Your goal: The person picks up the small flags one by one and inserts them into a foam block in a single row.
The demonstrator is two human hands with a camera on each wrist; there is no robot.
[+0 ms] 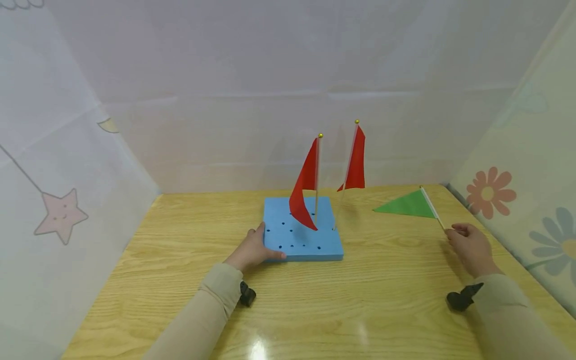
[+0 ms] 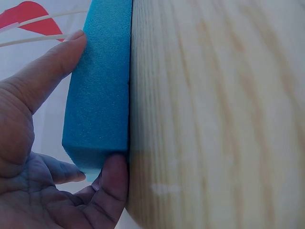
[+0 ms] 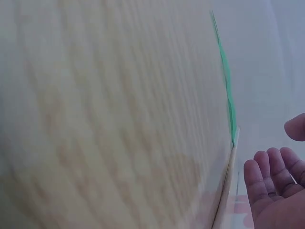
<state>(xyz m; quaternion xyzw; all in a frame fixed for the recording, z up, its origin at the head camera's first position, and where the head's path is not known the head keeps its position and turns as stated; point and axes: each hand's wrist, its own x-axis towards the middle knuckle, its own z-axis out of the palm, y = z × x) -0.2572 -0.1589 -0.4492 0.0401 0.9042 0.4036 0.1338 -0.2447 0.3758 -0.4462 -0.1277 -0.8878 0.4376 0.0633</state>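
A blue foam block (image 1: pixel 306 240) with several holes lies on the table. Two red flags stand in it, a left one (image 1: pixel 308 175) and a right one (image 1: pixel 357 160), each on a thin stick with a gold tip. My left hand (image 1: pixel 254 248) holds the block's near left corner; in the left wrist view the thumb (image 2: pixel 57 62) touches its upper edge and the fingers bend round the side. A green flag (image 1: pixel 409 204) lies to the right. My right hand (image 1: pixel 470 247) is at its stick's near end; in the right wrist view the fingers (image 3: pixel 279 176) appear apart from it.
The wooden table (image 1: pixel 189 220) has a white cloth (image 1: pixel 288 75) behind it and printed cloths at both sides. A dark device (image 1: pixel 463 298) is strapped at my right wrist, another (image 1: pixel 246 294) at my left.
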